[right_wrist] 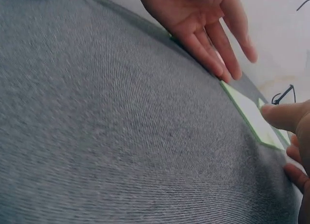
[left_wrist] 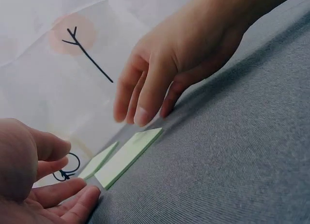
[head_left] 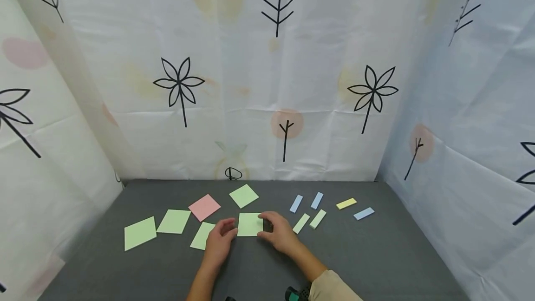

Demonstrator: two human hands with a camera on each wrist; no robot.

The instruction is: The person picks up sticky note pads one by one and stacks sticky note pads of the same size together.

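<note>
On the grey tabletop (head_left: 376, 264), a light green square tile (head_left: 250, 225) lies flat between your hands. Your left hand (head_left: 218, 241) is just beside its left edge, fingers loosely bent and apart from the thumb; contact cannot be told. Your right hand (head_left: 283, 236) hovers at its right edge, thumb and fingers parted fairly wide.
</note>
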